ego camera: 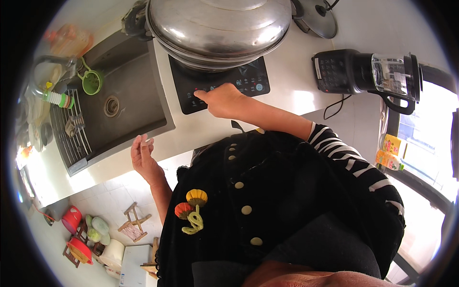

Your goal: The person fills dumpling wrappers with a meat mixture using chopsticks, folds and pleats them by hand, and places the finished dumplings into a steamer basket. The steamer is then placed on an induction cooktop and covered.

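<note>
My right hand (223,100) touches the control panel of a black induction cooktop (186,77) with an extended finger, near a small red light. On the cooktop stands a large lidded metal steamer pot (218,28) with dark side handles. My left hand (144,156) hangs in the air by the front edge of the counter, at the near side of the sink (132,97). Its fingers are slightly bent, and no object shows in it.
A blender (337,71) lies to the right, its cord by the counter edge. Behind it leans a glass lid (321,21). The sink holds a metal rack (70,132) and a green strainer (91,82). A folding stool (134,224) stands on the floor at lower left.
</note>
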Demonstrator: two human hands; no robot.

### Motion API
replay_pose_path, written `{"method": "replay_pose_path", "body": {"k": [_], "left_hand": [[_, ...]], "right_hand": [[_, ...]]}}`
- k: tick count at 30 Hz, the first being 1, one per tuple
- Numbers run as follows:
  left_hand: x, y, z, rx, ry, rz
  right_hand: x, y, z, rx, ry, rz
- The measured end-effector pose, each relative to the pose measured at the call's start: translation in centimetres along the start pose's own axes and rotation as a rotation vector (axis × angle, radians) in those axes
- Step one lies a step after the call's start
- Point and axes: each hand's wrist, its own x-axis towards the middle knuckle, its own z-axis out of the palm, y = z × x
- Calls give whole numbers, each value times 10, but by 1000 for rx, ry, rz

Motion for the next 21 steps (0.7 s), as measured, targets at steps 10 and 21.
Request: {"method": "replay_pose_path", "body": {"k": [10, 21], "left_hand": [[1, -5, 4, 36, 16, -41], [8, 2, 31, 41, -29, -13]], "right_hand": [[-105, 34, -9, 21, -131, 316], [-115, 67, -11, 28, 5, 431]]}}
